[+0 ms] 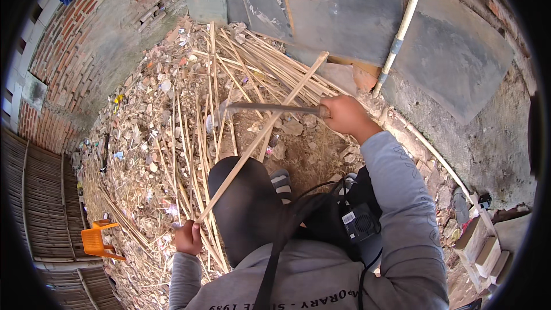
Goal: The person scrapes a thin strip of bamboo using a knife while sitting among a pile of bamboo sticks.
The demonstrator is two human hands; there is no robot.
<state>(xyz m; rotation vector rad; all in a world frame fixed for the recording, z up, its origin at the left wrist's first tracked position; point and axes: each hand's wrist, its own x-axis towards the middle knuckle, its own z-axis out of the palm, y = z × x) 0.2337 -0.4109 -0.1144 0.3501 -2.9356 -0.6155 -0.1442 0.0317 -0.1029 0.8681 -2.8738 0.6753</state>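
My left hand [188,237] is closed on the lower end of a long, flat bamboo strip [244,159]. The strip slants up and to the right across my dark-clad left knee, its far end lying over other strips. Closed around the handle of a machete [270,107] is my right hand [346,116]. Its long, dark blade points left and crosses the bamboo strip at an angle above my knees. Near the blade's tip the shape turns pale and hard to make out. Whether the edge touches the strip I cannot tell.
Several thin bamboo strips [281,72] lie heaped at the far side, with more beside my left leg. Stones and litter cover the ground. An orange plastic chair [99,241] stands at the left. A white pipe [397,43] rises by the wall at the far right.
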